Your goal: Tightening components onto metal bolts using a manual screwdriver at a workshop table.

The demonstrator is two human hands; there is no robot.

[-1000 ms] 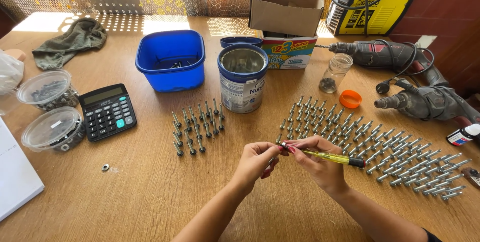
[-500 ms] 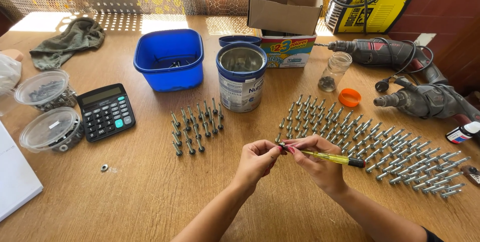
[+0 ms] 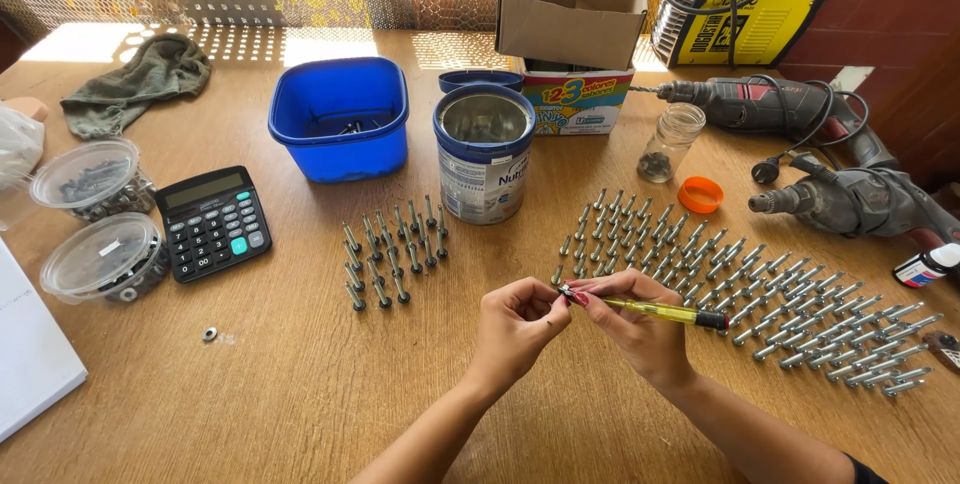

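Observation:
My right hand grips a thin yellow screwdriver with a black end, its tip pointing left. My left hand pinches something small at that tip; the fingers hide what it is. Both hands hover over the wooden table near its front edge. Just behind and to the right of them, a large group of upright bolts stands in rows. A smaller group of bolts stands to the left of my hands.
Behind stand a blue tub, an open metal can, a cardboard box, a small glass jar and an orange lid. Two power drills lie right. A calculator, two plastic containers and a loose nut sit left.

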